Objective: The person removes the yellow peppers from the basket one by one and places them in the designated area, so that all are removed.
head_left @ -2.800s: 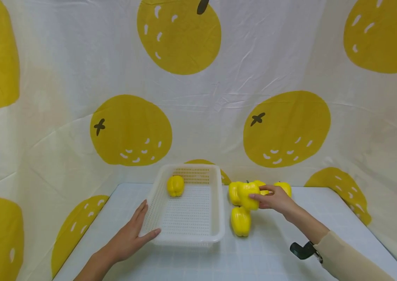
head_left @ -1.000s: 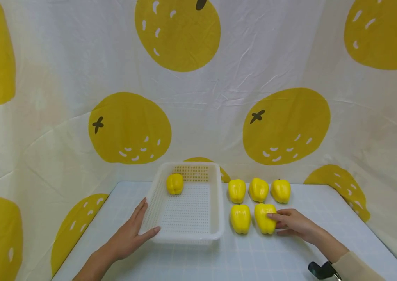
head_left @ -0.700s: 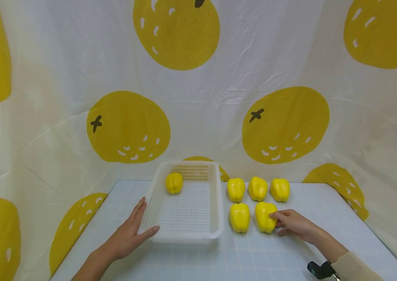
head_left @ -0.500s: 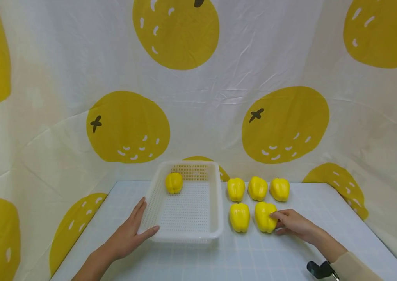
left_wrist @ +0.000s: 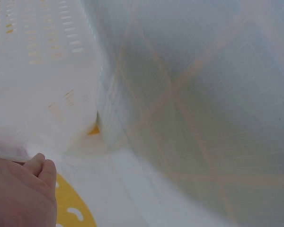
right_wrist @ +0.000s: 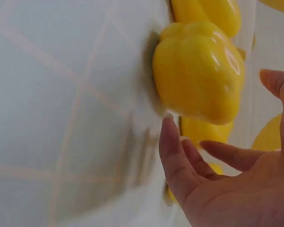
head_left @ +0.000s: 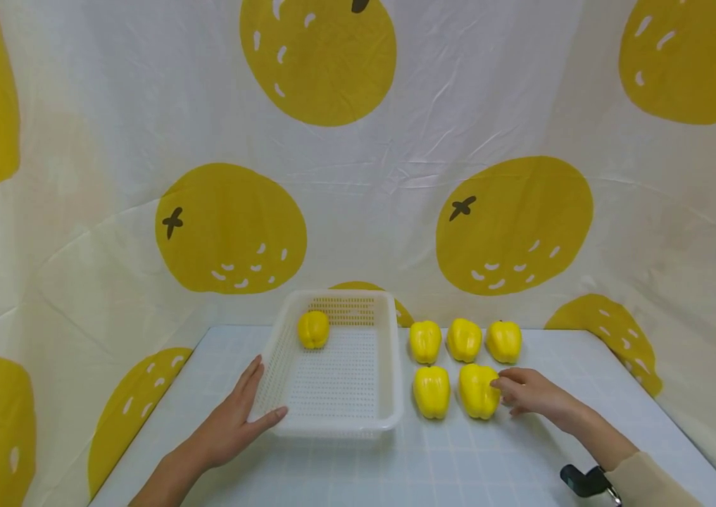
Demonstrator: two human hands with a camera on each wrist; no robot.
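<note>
A white perforated plastic basket (head_left: 389, 380) stands on the table and holds one yellow bell pepper (head_left: 313, 330) near its far left corner. My left hand (head_left: 231, 420) rests against the basket's left side, fingers straight and the thumb at the near corner. Right of the basket, yellow bell peppers stand in two rows: three at the back, two in front. Beside the front right bell pepper (head_left: 478, 391) is my right hand (head_left: 536, 396). In the right wrist view its fingers (right_wrist: 173, 158) are spread, holding nothing, just apart from that pepper (right_wrist: 199, 71).
The back row's peppers (head_left: 464, 341) stand near the table's far edge, and the front left pepper (head_left: 431, 392) is close to the basket. A pale checked cloth covers the table (head_left: 434, 468). Behind hangs a white curtain (head_left: 370, 211) with large yellow fruit prints.
My right hand first carried a pepper above the others, then stood it at the front right. It has now let go and drawn slightly up and right. The left hand stays put.
</note>
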